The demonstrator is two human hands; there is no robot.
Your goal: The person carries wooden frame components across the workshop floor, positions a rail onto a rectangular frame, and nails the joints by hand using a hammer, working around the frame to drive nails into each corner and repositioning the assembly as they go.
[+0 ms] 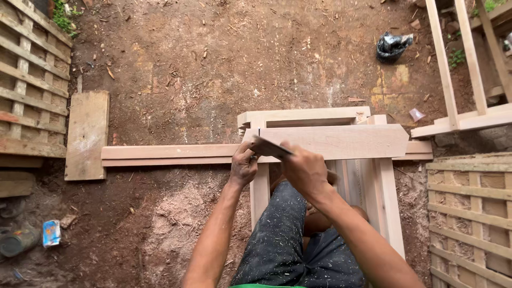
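A pale wooden board (346, 141) with an angled right end lies across a wooden frame (304, 116) on the dirt. My left hand (243, 165) grips the board's left end beside a thin dark flat tool (271, 148). My right hand (305, 168) is closed on that tool's near end, pressing it against the board's left part. My knee in dusty dark trousers (282, 224) rests below the hands, over the frame's uprights (388, 202). A long timber (170, 154) runs left under the board.
A short plank (87, 134) lies at left by a slatted pallet (29, 80). Another slatted panel (469, 213) sits at right, a light frame (458, 69) at top right, a black bag (392, 45) beyond. Sawdust (176, 213) covers the ground.
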